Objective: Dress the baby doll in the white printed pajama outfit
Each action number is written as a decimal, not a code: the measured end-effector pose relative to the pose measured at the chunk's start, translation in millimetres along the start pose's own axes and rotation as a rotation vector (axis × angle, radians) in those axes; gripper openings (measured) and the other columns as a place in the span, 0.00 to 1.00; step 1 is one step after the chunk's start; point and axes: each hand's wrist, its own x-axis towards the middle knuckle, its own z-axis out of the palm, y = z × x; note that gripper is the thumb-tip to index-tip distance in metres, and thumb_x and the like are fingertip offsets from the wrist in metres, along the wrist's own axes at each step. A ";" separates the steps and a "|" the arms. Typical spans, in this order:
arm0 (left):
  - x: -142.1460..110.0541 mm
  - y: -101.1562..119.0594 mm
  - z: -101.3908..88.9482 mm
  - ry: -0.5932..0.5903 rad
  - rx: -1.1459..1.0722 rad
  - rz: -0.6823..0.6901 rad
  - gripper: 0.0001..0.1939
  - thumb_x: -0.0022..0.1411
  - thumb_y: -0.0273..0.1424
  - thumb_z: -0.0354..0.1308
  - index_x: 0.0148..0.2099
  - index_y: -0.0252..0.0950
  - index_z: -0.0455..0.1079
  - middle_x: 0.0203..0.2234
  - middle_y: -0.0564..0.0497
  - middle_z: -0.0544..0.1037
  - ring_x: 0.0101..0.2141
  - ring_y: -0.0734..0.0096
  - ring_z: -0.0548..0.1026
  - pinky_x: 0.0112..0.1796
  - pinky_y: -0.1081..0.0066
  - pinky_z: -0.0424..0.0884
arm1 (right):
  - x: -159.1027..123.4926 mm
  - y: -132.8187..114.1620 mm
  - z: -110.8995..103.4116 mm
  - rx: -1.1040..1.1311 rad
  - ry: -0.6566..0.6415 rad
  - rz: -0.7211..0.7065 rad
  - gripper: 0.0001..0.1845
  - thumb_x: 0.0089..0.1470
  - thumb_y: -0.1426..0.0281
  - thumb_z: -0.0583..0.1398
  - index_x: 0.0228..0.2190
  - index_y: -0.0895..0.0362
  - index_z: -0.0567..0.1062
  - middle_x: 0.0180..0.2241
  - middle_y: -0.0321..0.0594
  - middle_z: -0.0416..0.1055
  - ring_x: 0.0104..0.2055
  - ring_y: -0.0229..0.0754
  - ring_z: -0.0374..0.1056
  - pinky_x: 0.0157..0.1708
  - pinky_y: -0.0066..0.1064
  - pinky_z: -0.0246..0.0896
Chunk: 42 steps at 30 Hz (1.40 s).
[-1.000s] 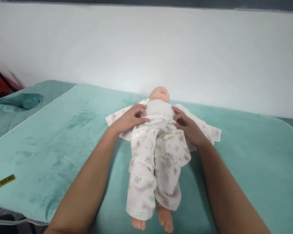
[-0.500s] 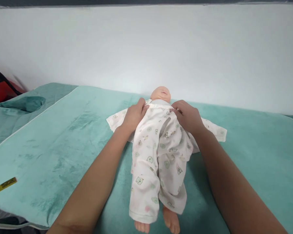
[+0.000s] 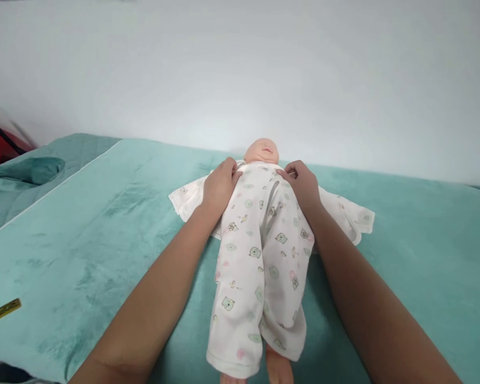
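A baby doll (image 3: 261, 150) lies on its back, head toward the wall and feet toward me. White printed baby pants (image 3: 244, 250) cover its legs and reach up to its chest. My left hand (image 3: 221, 184) grips the waistband on the left side, thumb on top and fingers curled behind the cloth. On the right side my right hand (image 3: 300, 184) pinches the same waistband between thumb and fingers. A matching printed shirt (image 3: 346, 210) is spread under the doll, its sleeves out to both sides. The doll's arms are hidden. Its feet show below the pant legs.
The doll lies on a teal padded mat (image 3: 104, 240) against a white wall (image 3: 240, 69). A teal cushion with a hollow (image 3: 36, 169) and a red and black item (image 3: 2, 141) are at the far left. A yellow strip (image 3: 2, 312) lies near the left edge.
The waistband has come up higher over the doll's chest, and the pant legs look smoother. My right hand has shifted slightly left. The view has tilted a little.
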 end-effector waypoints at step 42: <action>-69.8 10.0 -34.5 -0.470 -1.084 -0.481 0.12 0.52 0.32 0.63 0.41 0.35 0.75 0.33 0.46 0.81 0.35 0.60 0.77 0.35 0.63 0.75 | -69.1 -6.8 -55.5 0.591 -0.580 0.417 0.11 0.45 0.65 0.65 0.34 0.51 0.81 0.37 0.40 0.79 0.42 0.53 0.74 0.42 0.45 0.73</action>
